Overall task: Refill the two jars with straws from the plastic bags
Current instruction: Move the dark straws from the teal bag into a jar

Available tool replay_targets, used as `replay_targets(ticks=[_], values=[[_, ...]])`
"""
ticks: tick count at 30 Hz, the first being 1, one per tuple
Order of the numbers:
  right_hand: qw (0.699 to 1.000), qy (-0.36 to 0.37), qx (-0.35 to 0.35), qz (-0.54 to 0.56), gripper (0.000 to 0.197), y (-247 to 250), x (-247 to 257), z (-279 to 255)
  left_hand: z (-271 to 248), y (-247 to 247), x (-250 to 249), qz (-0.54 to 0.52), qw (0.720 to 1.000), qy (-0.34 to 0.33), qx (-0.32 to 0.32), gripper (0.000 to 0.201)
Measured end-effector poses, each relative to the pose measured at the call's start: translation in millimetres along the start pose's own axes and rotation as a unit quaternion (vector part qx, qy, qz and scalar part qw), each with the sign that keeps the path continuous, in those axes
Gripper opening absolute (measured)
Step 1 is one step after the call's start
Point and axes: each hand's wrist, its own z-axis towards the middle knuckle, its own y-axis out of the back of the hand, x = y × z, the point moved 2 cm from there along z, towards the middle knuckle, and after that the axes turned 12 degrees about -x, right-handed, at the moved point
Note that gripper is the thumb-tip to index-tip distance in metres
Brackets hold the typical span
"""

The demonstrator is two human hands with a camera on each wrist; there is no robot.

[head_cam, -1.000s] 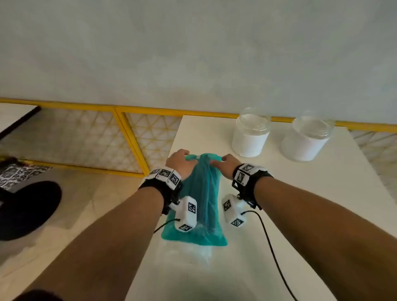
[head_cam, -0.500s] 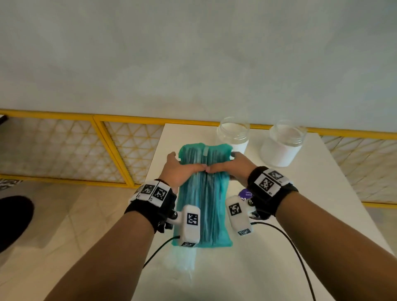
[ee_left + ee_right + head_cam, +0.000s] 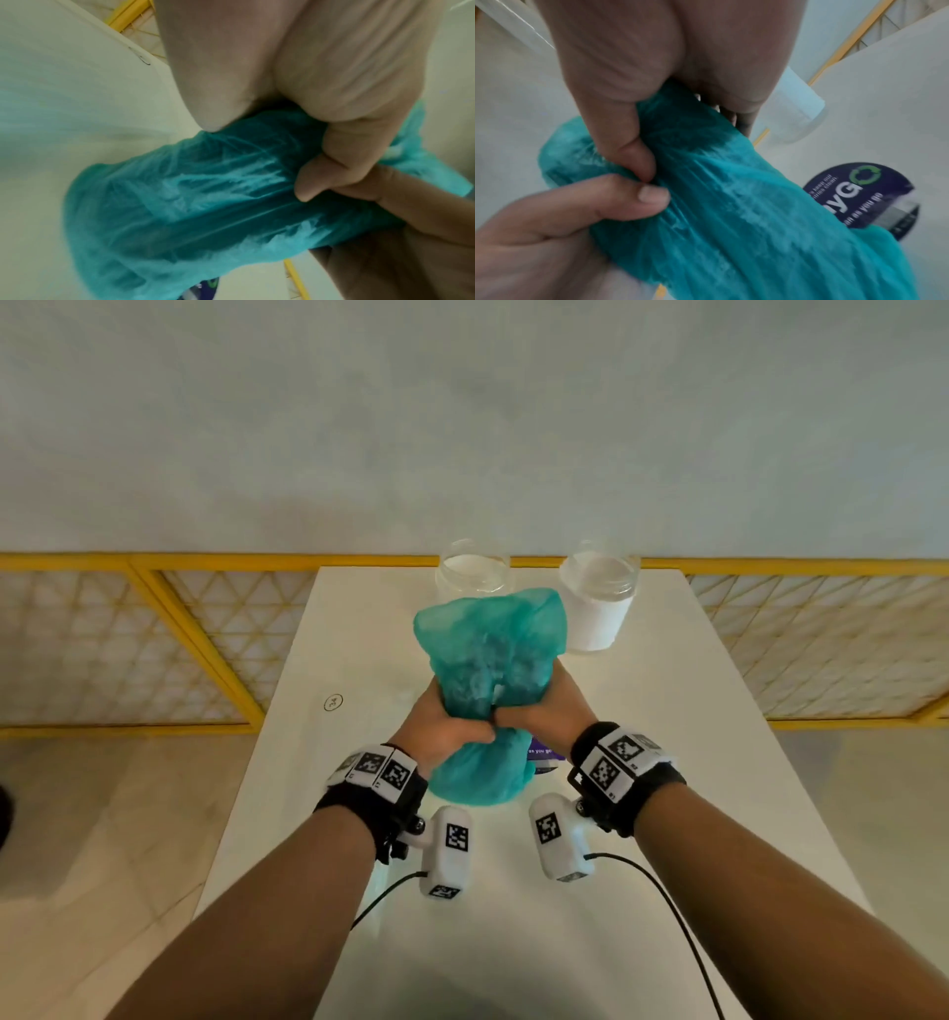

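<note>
Head view shows two jars, the left jar (image 3: 472,575) and the right jar (image 3: 598,603), at the top middle of the frame, which the wrist views mostly miss. Right wrist view alone shows a purple sticker (image 3: 857,194) clearly at the right. The left hand (image 3: 444,729) and the right hand (image 3: 544,711) both squeeze the teal bag (image 3: 488,660) around its middle, so it sticks out above and below them over the white table (image 3: 719,762).

Straws inside teal bag (image 3: 488,660) not made out singly; only blurred streaks seen through plastic. Left jar (image 3: 470,572) partly hidden behind bag top. Purple sticker (image 3: 854,194) partly covered by bag; its small print unreadable. Fingertips of left hand (image 3: 441,731) and right hand (image 3: 544,716) hidden in bag folds. Both wrist views smeared by blur.
</note>
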Motion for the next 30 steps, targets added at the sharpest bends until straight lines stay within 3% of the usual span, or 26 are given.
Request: replay_targets(ticks=[4,8,11,13,17,19,22,27,30], values=[[1.0,-0.008,0.012,-0.014,0.081,-6,-25,-1,9,4,25,0.086,0.996,0.003,-0.007,0.099],[0.993,-0.051,0.056,-0.089,0.08,-7,-54,7,10,12,33,0.154,0.988,0.011,0.009,0.109],[0.984,-0.076,0.077,-0.138,0.073,-5,-65,15,15,22,21,0.124,0.992,-0.016,0.026,0.135],[0.978,-0.079,0.105,-0.162,0.077,-7,-69,18,20,24,7,0.075,0.996,-0.047,0.024,0.141],[0.966,-0.049,0.169,-0.19,0.089,-10,-59,18,27,14,-1,0.088,0.993,-0.074,0.029,0.112],[0.977,-0.032,0.165,-0.13,0.091,-5,-42,19,28,15,6,0.105,0.992,-0.068,0.029,0.093],[0.996,-0.007,0.091,-0.02,0.135,6,-20,27,26,18,20,0.094,0.994,-0.033,0.033,0.082],[0.997,0.008,0.068,-0.047,0.104,0,-22,32,26,23,21,0.093,0.993,-0.034,0.066,0.092],[0.995,-0.008,0.082,-0.048,0.089,-6,-34,28,26,33,12,0.072,0.996,-0.044,0.042,0.111]])
